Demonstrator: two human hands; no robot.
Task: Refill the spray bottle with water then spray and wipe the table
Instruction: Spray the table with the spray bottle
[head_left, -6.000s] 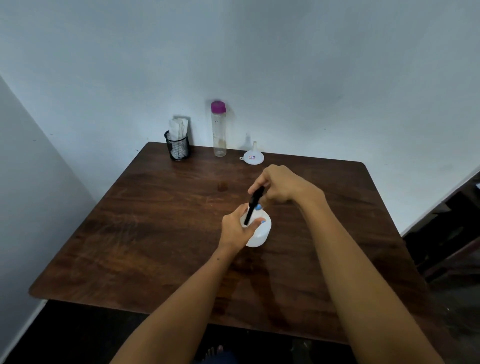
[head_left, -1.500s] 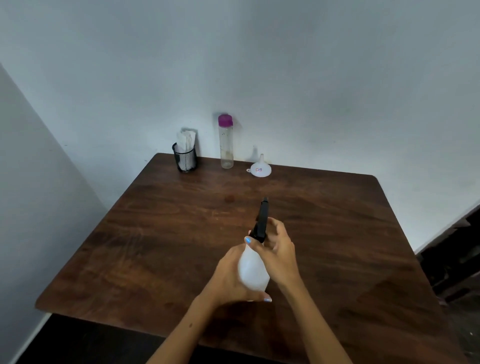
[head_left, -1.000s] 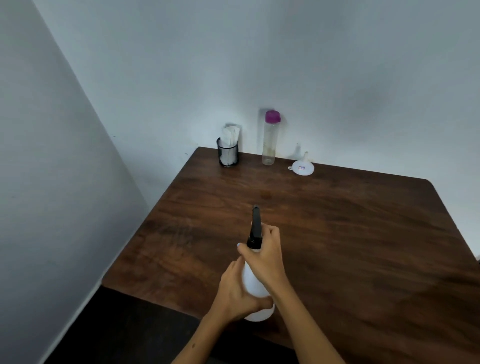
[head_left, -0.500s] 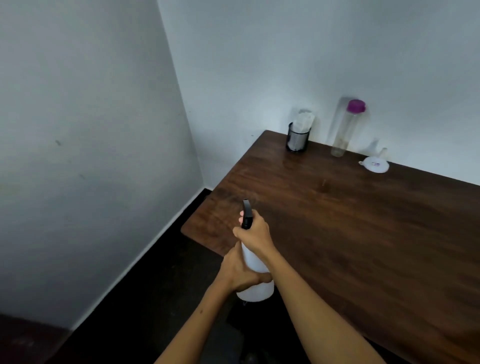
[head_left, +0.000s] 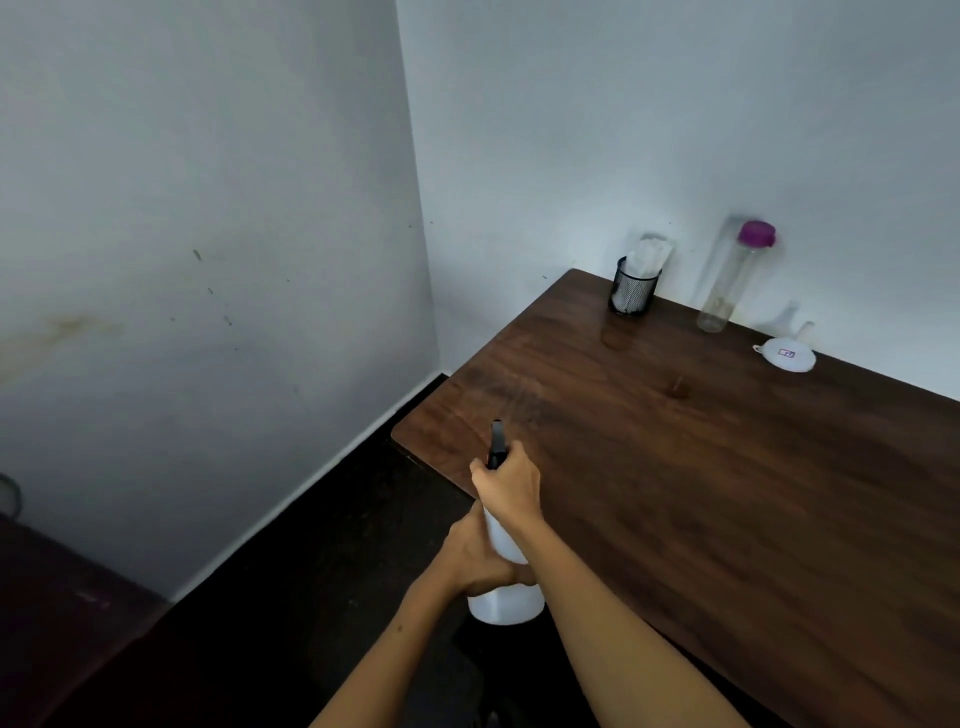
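Both hands hold the white spray bottle (head_left: 506, 605) up at the near left corner of the table (head_left: 727, 493): the left hand (head_left: 475, 558) is wrapped round its body, and the right hand (head_left: 509, 488) is curled round the neck under the black spray head (head_left: 497, 446), which points out over the wood. The bottle hangs over the table's left edge, so a badly aimed squeeze would likely send water onto the dark floor (head_left: 311, 571) or the wall (head_left: 208, 260) instead of the top. A loose spray head could also leak; I cannot tell how tight it is. Along the far edge stand a mesh cup (head_left: 632, 291) of tissues, a clear bottle with a purple cap (head_left: 730, 278) and a white funnel (head_left: 787, 353), well apart from the hands. Nothing blocks the spray path, but these will obstruct wiping there.
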